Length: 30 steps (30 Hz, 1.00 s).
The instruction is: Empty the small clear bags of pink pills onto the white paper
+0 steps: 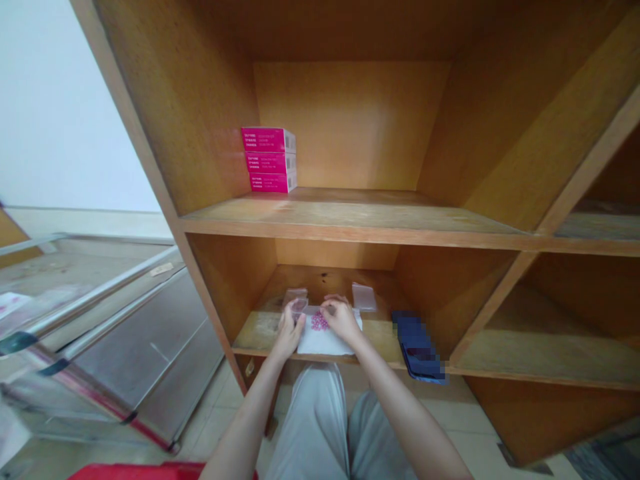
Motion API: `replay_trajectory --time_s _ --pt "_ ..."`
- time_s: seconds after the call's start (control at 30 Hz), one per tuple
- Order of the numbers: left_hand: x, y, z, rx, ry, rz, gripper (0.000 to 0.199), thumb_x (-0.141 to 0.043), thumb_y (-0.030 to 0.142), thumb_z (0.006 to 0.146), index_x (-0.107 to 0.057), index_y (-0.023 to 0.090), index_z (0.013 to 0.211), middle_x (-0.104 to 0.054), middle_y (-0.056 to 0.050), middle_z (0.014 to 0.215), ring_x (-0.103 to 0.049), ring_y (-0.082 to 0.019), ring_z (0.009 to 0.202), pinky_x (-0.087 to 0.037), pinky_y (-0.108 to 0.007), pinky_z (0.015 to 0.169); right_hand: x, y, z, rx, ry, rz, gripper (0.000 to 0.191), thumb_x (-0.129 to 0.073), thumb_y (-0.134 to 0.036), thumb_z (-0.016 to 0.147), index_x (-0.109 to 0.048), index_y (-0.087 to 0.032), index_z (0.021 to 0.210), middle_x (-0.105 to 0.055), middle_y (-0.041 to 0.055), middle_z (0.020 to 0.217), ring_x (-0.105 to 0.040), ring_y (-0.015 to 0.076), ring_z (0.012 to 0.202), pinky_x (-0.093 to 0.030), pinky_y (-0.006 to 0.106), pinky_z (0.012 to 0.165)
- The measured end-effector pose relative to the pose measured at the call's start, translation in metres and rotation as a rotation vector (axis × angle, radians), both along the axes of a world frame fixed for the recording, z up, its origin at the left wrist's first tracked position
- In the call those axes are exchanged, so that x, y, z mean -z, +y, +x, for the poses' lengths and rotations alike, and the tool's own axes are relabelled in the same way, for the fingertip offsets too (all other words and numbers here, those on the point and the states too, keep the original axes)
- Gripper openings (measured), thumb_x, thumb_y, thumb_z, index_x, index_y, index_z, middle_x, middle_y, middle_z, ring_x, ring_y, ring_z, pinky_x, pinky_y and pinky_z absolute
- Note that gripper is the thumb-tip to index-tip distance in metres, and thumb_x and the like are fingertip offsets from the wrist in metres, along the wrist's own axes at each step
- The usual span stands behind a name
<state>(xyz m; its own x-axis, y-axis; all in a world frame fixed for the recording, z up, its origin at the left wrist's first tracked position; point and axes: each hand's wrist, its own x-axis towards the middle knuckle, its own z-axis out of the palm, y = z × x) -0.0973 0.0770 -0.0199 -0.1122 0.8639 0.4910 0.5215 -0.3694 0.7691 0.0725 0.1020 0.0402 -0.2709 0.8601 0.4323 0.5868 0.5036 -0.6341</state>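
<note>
On the lower shelf lies a white sheet (325, 343) with a small pile of pink pieces (319, 321) on it. My left hand (289, 330) is closed around the edge of a small clear bag (299, 306), at the left of the pile. My right hand (341, 316) is over the pile's right side with its fingers drawn together; whatever is between its fingertips is too small to make out. Another clear bag (364, 297) lies flat behind the sheet to the right. More clear plastic (267, 323) is left of my left hand.
Three stacked pink boxes (270, 163) stand on the upper shelf (350, 213). A dark blue object (420, 347), partly blurred, overhangs the lower shelf's front edge at the right. A metal-framed cart (150, 293) stands at the left. Wooden dividers bound the compartment.
</note>
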Motion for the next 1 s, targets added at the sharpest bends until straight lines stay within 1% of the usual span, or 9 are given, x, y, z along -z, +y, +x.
replay_trajectory --time_s 0.17,0.27,0.47,0.67,0.73,0.8,0.9,1.0 --pt "-0.002 -0.001 0.000 -0.004 -0.001 -0.011 0.044 -0.040 0.038 0.081 -0.034 0.018 0.120 -0.046 -0.013 0.120 -0.042 -0.022 0.114 -0.031 -0.042 0.096 0.024 -0.002 0.017 0.154 -0.120 -0.052 0.016 -0.050 -0.017 0.076 -0.065 -0.019 0.079 -0.060 0.0068 0.103 -0.050 0.0178 0.101 -0.034 0.028 0.087" --pt "-0.002 -0.001 0.000 -0.005 -0.005 -0.013 0.045 -0.040 0.039 0.081 -0.034 0.017 0.121 -0.045 -0.013 0.122 -0.042 -0.022 0.115 -0.030 -0.041 0.097 0.033 0.001 0.024 0.165 -0.121 -0.092 0.016 -0.050 -0.018 0.076 -0.066 -0.020 0.078 -0.061 0.0058 0.102 -0.051 0.0169 0.100 -0.034 0.027 0.085" --pt "0.000 -0.001 0.000 -0.003 -0.011 -0.019 0.046 -0.041 0.039 0.081 -0.034 0.017 0.121 -0.045 -0.013 0.121 -0.042 -0.022 0.114 -0.030 -0.041 0.096 0.039 0.001 0.025 0.147 -0.138 -0.131 0.015 -0.052 -0.022 0.075 -0.067 -0.021 0.072 -0.061 0.0039 0.098 -0.051 0.0172 0.100 -0.034 0.028 0.084" --pt "0.001 0.001 -0.001 0.005 -0.040 -0.030 0.048 -0.042 0.041 0.080 -0.034 0.017 0.121 -0.046 -0.014 0.121 -0.044 -0.023 0.113 -0.032 -0.041 0.094 0.043 0.002 0.024 0.164 -0.109 -0.118 0.013 -0.054 -0.021 0.073 -0.066 -0.020 0.071 -0.061 0.0049 0.097 -0.052 0.0180 0.097 -0.035 0.028 0.083" --pt "0.002 0.001 -0.001 0.001 -0.046 -0.028 0.048 -0.042 0.041 0.080 -0.034 0.017 0.121 -0.047 -0.013 0.120 -0.044 -0.023 0.113 -0.032 -0.041 0.094 0.039 0.003 0.024 0.153 -0.068 -0.081 0.013 -0.054 -0.019 0.073 -0.066 -0.019 0.070 -0.062 0.0057 0.094 -0.053 0.0178 0.095 -0.036 0.028 0.083" --pt "0.003 0.001 -0.001 -0.002 -0.042 -0.025 0.047 -0.042 0.040 0.081 -0.034 0.018 0.121 -0.047 -0.013 0.120 -0.044 -0.023 0.112 -0.032 -0.042 0.095 0.030 0.004 0.022 0.132 0.013 -0.018 0.013 -0.053 -0.018 0.073 -0.066 -0.018 0.071 -0.062 0.0067 0.092 -0.054 0.0173 0.092 -0.036 0.027 0.083" --pt "0.003 0.000 -0.001 0.014 -0.019 -0.022 0.046 -0.042 0.039 0.081 -0.033 0.018 0.122 -0.047 -0.013 0.120 -0.044 -0.022 0.113 -0.031 -0.042 0.095 0.008 0.002 0.013 0.099 0.172 0.087 0.013 -0.052 -0.020 0.075 -0.065 -0.018 0.073 -0.061 0.0065 0.089 -0.054 0.0174 0.088 -0.038 0.029 0.082" --pt "0.002 0.000 -0.001 0.027 -0.002 -0.017 0.046 -0.041 0.039 0.081 -0.033 0.018 0.122 -0.046 -0.013 0.121 -0.043 -0.022 0.113 -0.030 -0.042 0.096 -0.015 -0.003 0.000 0.045 0.271 0.176 0.010 -0.053 -0.022 0.075 -0.063 -0.019 0.073 -0.061 0.0057 0.090 -0.053 0.0180 0.089 -0.038 0.031 0.083"
